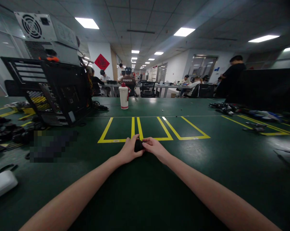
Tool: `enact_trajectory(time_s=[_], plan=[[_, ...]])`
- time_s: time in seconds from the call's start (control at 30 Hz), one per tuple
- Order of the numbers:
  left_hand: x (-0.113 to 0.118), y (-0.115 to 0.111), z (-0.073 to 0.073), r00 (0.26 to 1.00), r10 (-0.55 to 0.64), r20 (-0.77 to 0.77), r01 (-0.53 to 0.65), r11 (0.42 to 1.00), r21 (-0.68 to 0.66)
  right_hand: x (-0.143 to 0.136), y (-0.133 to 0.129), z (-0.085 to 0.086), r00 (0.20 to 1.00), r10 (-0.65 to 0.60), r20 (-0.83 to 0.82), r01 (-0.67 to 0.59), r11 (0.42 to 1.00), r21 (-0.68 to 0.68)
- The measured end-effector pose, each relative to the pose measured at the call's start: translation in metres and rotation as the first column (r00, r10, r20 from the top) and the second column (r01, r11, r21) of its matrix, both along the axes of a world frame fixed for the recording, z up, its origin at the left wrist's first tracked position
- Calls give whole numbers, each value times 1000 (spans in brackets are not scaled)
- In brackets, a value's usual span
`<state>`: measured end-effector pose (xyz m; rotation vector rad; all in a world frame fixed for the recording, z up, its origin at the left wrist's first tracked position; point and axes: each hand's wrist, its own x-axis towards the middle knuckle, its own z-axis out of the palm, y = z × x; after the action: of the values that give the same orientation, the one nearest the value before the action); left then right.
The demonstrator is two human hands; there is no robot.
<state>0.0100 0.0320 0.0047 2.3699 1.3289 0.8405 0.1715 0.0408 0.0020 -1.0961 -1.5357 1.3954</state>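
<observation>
A small black roundish object is between my hands at the middle of the green table; its exact kind I cannot make out. My left hand curls around its left side, thumb below and fingers above. With fingertips pinched, my right hand touches its right side. Yellow tape outlines lie on the tabletop just beyond both hands.
An opened black computer case with a power supply on top stands left. Beyond the tape stands a white bottle. Tools lie right, a white case left. People sit farther back; one person stands right.
</observation>
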Motion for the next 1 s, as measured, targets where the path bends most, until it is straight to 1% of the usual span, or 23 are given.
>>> enact_trajectory(time_s=[0.07,0.17,0.3,0.4,0.47,0.53,0.63,0.77,0.87,1.0], plan=[[-2,3,-3,999,34,-25,-34,999,5,0,2,3,1000,23,-11,-23,999,-27],[-3,-3,-2,997,42,-61,-41,999,28,1,-7,8,998,53,-15,-53,998,20],[-8,-27,8,991,-87,-100,97,991,97,0,-36,12,996,70,-58,-60,985,160],[-12,-46,15,980,-150,-133,165,980,112,-1,-57,14,993,81,-87,-64,981,182],[-15,-54,17,972,-179,-151,196,975,102,-2,-65,14,993,80,-85,-63,982,180],[-16,-57,19,968,-189,-164,209,972,112,-4,-67,13,994,73,-79,-58,981,185],[-17,-55,19,970,-184,-159,204,971,123,-6,-63,11,996,45,-73,-31,981,191],[-18,-50,19,970,-201,-137,216,972,97,-5,-58,9,999,8,-41,-2,989,150],[-18,-49,18,970,-207,-130,220,972,88,-4,-59,11,998,51,-41,-45,991,129],[-18,-50,16,971,-199,-133,212,973,95,-3,-60,15,989,111,-98,-96,985,144]])
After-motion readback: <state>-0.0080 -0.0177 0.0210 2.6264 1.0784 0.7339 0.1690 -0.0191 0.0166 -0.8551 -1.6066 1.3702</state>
